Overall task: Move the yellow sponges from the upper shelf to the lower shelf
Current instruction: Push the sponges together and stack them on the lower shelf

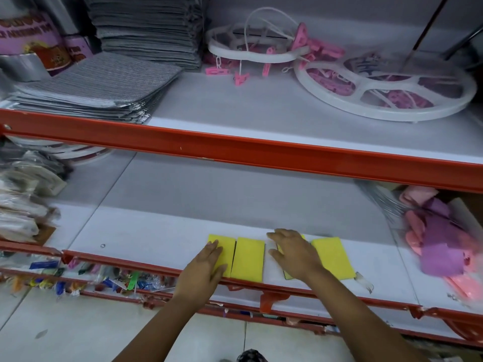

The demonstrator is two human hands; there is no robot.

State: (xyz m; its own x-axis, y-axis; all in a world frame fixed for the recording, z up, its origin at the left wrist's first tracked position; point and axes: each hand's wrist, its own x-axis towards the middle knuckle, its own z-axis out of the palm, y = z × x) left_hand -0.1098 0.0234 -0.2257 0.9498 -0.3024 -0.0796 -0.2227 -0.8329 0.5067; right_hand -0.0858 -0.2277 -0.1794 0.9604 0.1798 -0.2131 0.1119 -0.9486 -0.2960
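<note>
Four yellow sponges lie in a row near the front edge of the lower shelf [162,231]; the upper shelf [261,105] shows none. The left hand [206,267] rests flat, fingers loosely spread and gripping nothing, on the leftmost sponge [227,246]; the second sponge [248,258] lies just beside it; the right hand [295,253], fingers spread wide and empty, covers the third sponge [287,275]; the fourth sponge [333,256] sits bare at the right. They look light, soft and compressible; pinching across the long edges should hold them.
</note>
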